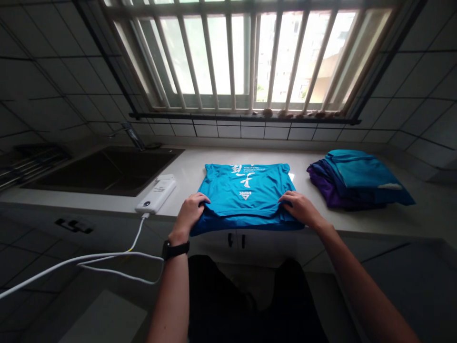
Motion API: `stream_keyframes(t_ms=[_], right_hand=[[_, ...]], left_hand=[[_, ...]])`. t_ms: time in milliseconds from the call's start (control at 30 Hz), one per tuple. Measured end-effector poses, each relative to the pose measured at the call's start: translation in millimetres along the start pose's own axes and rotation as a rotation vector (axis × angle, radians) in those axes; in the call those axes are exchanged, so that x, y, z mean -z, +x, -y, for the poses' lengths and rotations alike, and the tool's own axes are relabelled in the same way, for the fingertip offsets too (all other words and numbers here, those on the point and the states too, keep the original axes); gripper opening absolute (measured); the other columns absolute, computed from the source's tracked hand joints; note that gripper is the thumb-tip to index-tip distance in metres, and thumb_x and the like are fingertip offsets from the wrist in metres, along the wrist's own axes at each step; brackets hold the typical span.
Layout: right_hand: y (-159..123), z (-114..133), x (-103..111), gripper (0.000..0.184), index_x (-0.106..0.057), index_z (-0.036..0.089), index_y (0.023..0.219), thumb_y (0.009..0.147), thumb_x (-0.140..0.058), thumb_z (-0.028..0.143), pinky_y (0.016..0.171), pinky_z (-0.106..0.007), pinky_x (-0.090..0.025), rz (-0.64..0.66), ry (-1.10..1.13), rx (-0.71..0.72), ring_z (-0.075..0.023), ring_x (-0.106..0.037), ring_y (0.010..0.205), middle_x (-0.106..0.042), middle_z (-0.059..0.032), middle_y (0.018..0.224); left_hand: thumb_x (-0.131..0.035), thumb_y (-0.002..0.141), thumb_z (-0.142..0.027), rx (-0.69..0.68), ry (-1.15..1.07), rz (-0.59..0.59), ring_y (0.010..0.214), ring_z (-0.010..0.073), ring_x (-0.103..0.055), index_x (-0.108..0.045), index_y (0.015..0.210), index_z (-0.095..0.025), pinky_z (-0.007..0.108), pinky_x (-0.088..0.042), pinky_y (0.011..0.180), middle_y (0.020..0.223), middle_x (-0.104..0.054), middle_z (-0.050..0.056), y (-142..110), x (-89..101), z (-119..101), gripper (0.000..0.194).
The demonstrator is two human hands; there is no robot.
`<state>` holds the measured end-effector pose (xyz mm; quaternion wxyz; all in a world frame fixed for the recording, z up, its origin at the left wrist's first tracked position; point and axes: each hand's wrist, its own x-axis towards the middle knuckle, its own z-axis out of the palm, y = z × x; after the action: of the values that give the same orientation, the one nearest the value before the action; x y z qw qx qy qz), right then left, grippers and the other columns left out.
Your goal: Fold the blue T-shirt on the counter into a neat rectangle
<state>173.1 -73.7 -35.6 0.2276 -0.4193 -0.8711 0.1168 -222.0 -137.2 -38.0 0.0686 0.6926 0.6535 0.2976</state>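
At the near edge of the surface (189,174), pinching the blue shirt (232,197) with left hand (191,209) and right hand (299,207), fingers curled closed, ideally tensioning evenly, smoothing ripples.

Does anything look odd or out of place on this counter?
Nothing looks spilled or damaged. One oddity: what looks like a white power bank, with a cable plugged in, lies right beside the sink, where electronics could get splashed. Otherwise, the blue T-shirt just appears to overhang the front edge.
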Motion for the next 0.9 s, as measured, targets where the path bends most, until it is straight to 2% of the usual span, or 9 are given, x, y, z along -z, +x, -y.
stream_keyframes(t_ms=[100, 167, 300, 400, 467, 533, 633, 733, 900], right_hand=[[-1, 6, 1, 0.021, -0.075, 0.024, 0.098, 0.091, -0.056, 0.021, 0.095, -0.041, -0.053, -0.159, 0.041, 0.026, -0.0268, -0.068, 0.101, -0.074, -0.0077, 0.103], [-9, 7, 6, 0.019, -0.074, 0.025, 0.096, 0.09, -0.056, 0.021, 0.093, -0.04, -0.053, -0.218, 0.089, 0.065, -0.0267, -0.067, 0.1, -0.073, -0.0075, 0.099], [-27, 7, 20, 0.015, -0.073, 0.024, 0.085, 0.091, -0.06, 0.03, 0.088, -0.04, -0.053, -0.036, 0.126, 0.129, -0.0264, -0.067, 0.093, -0.072, -0.0071, 0.093], [-22, 3, 23, 0.032, -0.073, 0.023, 0.08, 0.099, -0.052, 0.038, 0.089, -0.042, -0.054, 0.035, 0.159, 0.122, -0.0257, -0.069, 0.092, -0.074, -0.0081, 0.094], [-6, -3, 18, 0.031, -0.077, 0.024, 0.093, 0.1, -0.049, 0.037, 0.099, -0.044, -0.053, -0.071, 0.135, 0.068, -0.0274, -0.069, 0.106, -0.075, -0.0097, 0.109], [16, -11, 11, 0.033, -0.074, 0.026, 0.12, 0.098, -0.051, 0.033, 0.111, -0.047, -0.048, -0.12, 0.051, 0.007, -0.0294, -0.062, 0.129, -0.067, -0.0101, 0.137], [49, -23, -1, 0.054, -0.056, 0.024, 0.151, 0.098, -0.054, 0.033, 0.122, -0.048, -0.038, 0.034, -0.127, -0.113, -0.031, -0.04, 0.153, -0.045, -0.0097, 0.165], [66, -28, -9, 0.057, -0.049, 0.02, 0.157, 0.104, -0.046, 0.039, 0.124, -0.048, -0.034, 0.198, -0.265, -0.233, -0.0312, -0.033, 0.157, -0.038, -0.011, 0.168], [59, -16, -13, 0.055, -0.049, 0.019, 0.157, 0.107, -0.036, 0.041, 0.118, -0.052, -0.038, 0.165, -0.398, -0.322, -0.0332, -0.04, 0.151, -0.041, -0.0134, 0.166]], left_hand=[[-0.049, 0.08, -0.011, -0.007, -0.012, -0.213, 0.104, 0.021, -0.069, -0.072, 0.082, -0.023, 0.032, -0.054, 0.101, 0.103, -0.074, 0.006, -7, 4.3, -12, 0.026], [-0.05, 0.08, -0.013, -0.037, 0.0, -0.262, 0.103, 0.0218, -0.068, -0.069, 0.08, -0.023, 0.033, -0.054, 0.099, 0.1, -0.073, 0.006, -19, 10.0, -19, 0.021], [-0.05, 0.074, -0.011, -0.068, 0.067, -0.045, 0.102, 0.0246, -0.066, -0.068, 0.076, -0.023, 0.041, -0.051, 0.101, 0.099, -0.073, 0.005, -39, 18.5, -24, 0.022], [-0.052, 0.083, -0.019, -0.021, 0.094, 0.012, 0.114, 0.0265, -0.064, -0.075, 0.106, -0.024, 0.043, -0.05, 0.105, 0.119, -0.072, 0.007, -41, 10.1, -24, 0.033], [-0.053, 0.092, -0.032, 0.029, 0.145, 0.023, 0.127, 0.0288, -0.06, -0.07, 0.13, -0.026, 0.045, -0.049, 0.109, 0.14, -0.065, 0.009, -38, -3.8, -24, 0.042], [-0.051, 0.098, -0.038, 0.069, 0.216, 0.059, 0.139, 0.0316, -0.052, -0.066, 0.139, -0.03, 0.049, -0.044, 0.115, 0.151, -0.058, 0.009, -34, -20.3, -24, 0.045], [-0.043, 0.102, -0.034, 0.093, 0.283, 0.083, 0.15, 0.0333, -0.043, -0.065, 0.143, -0.031, 0.054, -0.038, 0.12, 0.156, -0.055, 0.009, -26, -39.1, -21, 0.046], [-0.039, 0.103, -0.033, 0.117, 0.299, 0.124, 0.153, 0.0334, -0.04, -0.062, 0.146, -0.029, 0.056, -0.037, 0.121, 0.16, -0.051, 0.009, -13, -45.0, -12, 0.049], [-0.034, 0.103, -0.028, 0.126, 0.282, 0.2, 0.152, 0.0292, -0.041, -0.061, 0.146, -0.021, 0.048, -0.035, 0.122, 0.162, -0.049, 0.013, 23, -43.3, 10, 0.052]])
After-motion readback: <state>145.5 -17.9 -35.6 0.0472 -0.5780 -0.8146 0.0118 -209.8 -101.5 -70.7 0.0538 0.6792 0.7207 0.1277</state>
